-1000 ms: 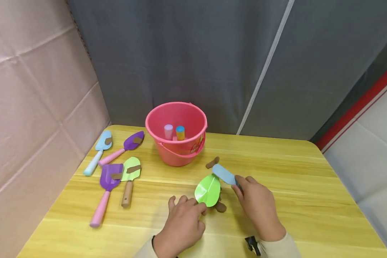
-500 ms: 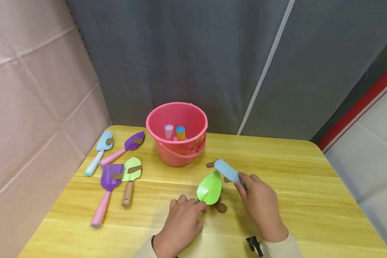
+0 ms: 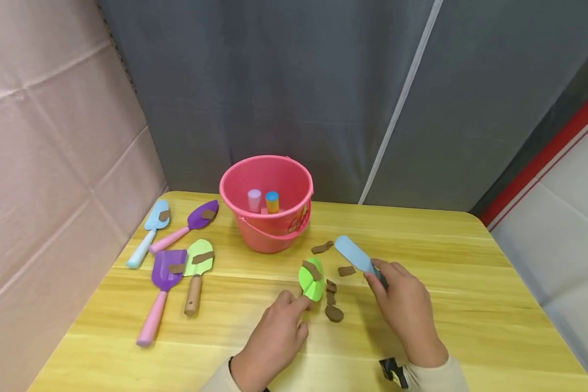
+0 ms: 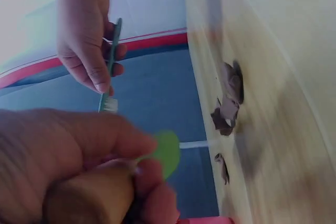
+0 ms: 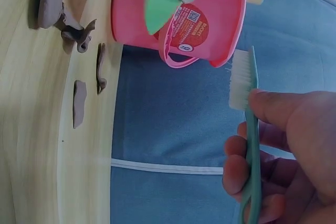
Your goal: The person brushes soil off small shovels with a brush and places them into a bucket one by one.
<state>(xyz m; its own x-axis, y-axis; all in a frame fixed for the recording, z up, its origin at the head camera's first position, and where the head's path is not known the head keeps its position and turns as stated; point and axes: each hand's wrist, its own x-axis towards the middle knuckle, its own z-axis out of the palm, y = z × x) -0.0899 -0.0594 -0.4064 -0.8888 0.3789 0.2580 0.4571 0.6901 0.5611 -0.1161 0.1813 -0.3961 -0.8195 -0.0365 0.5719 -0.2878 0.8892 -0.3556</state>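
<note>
My left hand (image 3: 278, 331) grips a small trowel by its wooden handle (image 4: 97, 195). The trowel's bright green blade (image 3: 311, 292) is lifted over the table, tilted, with a brown clay strip (image 3: 312, 270) on it. In my right hand (image 3: 405, 305) is a brush (image 3: 354, 255), its pale blue back facing up in the head view; white bristles (image 5: 241, 80) show in the right wrist view. The brush is apart from the trowel. Between the hands lie brown clay lumps (image 3: 334, 313), with a short clay strip (image 3: 346, 270) and a longer clay strip (image 3: 322, 247) beyond them.
A pink bucket (image 3: 269, 234) stands at the back, with a lilac handle end (image 3: 255, 200) and a blue-and-orange handle end (image 3: 272, 202) inside. At left lie several trowels bearing clay pieces, among them a purple shovel (image 3: 164, 275) and a light-green trowel (image 3: 196, 267).
The green trowel has turned and moved left off the clay lumps, bringing the clay strip on its blade into view. My right hand has drawn the brush away to the right.
</note>
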